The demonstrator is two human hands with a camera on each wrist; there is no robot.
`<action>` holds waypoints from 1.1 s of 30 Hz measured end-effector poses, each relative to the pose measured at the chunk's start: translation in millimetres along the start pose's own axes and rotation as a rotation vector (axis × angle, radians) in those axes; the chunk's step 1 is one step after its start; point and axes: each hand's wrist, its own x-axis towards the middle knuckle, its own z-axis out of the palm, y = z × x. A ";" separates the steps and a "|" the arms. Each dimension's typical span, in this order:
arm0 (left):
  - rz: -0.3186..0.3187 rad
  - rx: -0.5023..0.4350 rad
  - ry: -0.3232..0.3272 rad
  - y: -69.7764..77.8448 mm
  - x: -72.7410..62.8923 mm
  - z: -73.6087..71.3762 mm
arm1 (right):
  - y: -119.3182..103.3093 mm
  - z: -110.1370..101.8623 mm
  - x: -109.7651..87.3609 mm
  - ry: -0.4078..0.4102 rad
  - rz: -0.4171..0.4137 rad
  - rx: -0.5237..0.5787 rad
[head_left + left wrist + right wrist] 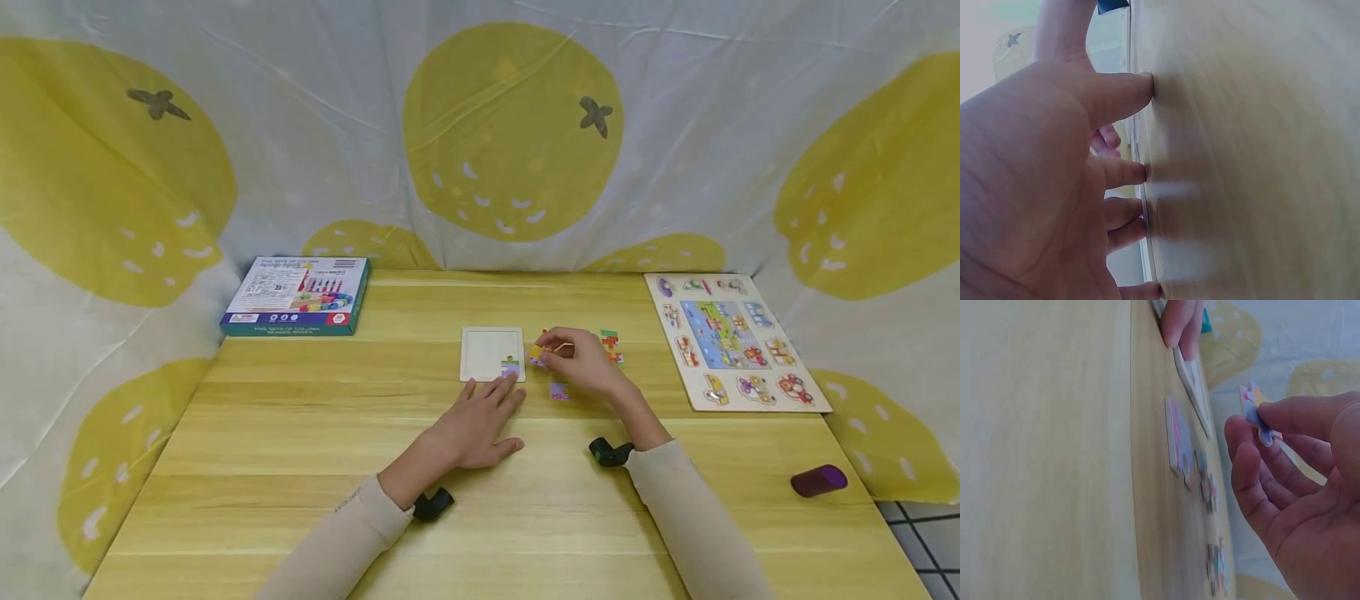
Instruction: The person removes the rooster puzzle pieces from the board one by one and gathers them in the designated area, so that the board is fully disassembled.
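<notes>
A small jigsaw puzzle piece, purple with some orange, is pinched between thumb and fingers of my right hand, raised above the table. Left of it lies a square wooden puzzle tray with a purple and green piece in its lower right corner. My left hand rests with spread fingers at the tray's near edge, fingertips touching down. A loose purple piece lies below the right hand. More colourful pieces lie behind that hand, partly hidden by it.
A boxed set sits at the back left. To the right lies a wooden picture board with vehicle shapes. A dark purple cylinder is on its side near the right table edge. Behind the table hangs a fruit-patterned cloth.
</notes>
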 end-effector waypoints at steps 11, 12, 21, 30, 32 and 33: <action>0.014 0.005 0.020 -0.9 0.0 0.0 | 14.9 -24.3 -32.8 0.005 -0.007 -0.047; 0.015 0.006 0.021 -1.0 -0.1 0.0 | 17.2 -26.3 -35.6 0.006 -0.007 -0.049; 0.017 0.006 0.013 -0.4 -0.7 0.6 | 33.6 -39.6 -56.2 -0.007 0.031 -0.019; 0.019 0.011 0.020 -0.3 -0.6 0.2 | 40.3 -46.9 -64.1 0.005 0.069 -0.138; 0.017 0.012 0.016 -0.2 -0.7 0.6 | 41.4 -46.7 -63.4 0.016 0.080 -0.156; 0.015 0.011 0.013 -0.2 -0.8 0.6 | 42.4 -46.3 -62.5 0.022 0.085 -0.166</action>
